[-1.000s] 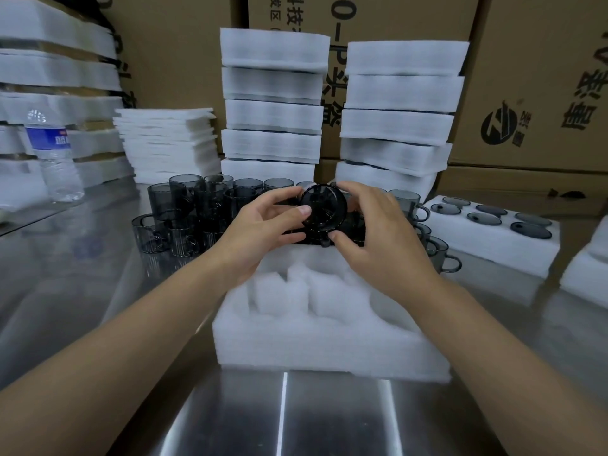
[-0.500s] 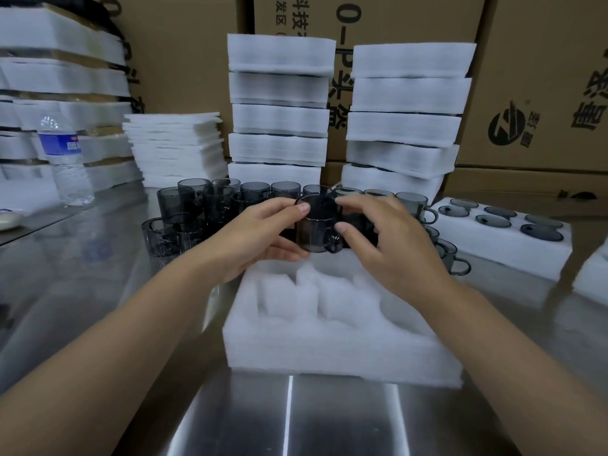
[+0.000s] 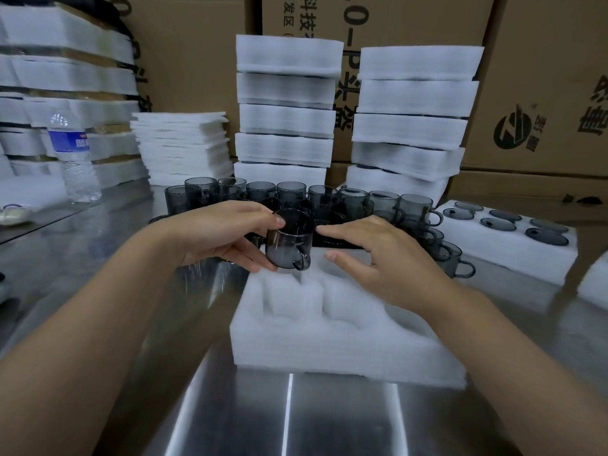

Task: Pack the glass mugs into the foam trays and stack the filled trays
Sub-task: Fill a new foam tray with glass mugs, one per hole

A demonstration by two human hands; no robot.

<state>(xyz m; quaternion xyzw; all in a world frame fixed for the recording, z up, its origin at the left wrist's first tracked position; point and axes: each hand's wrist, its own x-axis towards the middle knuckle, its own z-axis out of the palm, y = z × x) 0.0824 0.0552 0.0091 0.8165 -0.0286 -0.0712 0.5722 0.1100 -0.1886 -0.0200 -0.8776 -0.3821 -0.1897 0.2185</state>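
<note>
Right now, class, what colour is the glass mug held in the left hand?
The mug is a smoky, translucent grey, clearest in the head view.

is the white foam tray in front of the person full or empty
Empty. The white foam tray shows only bare pockets; the smoky grey glass mug is above its far left corner, gripped by the left hand.

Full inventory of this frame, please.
held mug: 1, smoky grey, above front tray's far-left corner
loose mugs: many, grey, clustered behind front tray
front tray: 1, white foam, table centre
filled tray: 1, white, six mugs, right
tray stacks: 2, white, behind mugs
foam sheets: 1 pile, white, back left
water bottle: 1, clear, blue label, left
cardboard boxes: several, brown, background
table: 1, steel
left hand: grips held mug
right hand: open, over front tray
</note>
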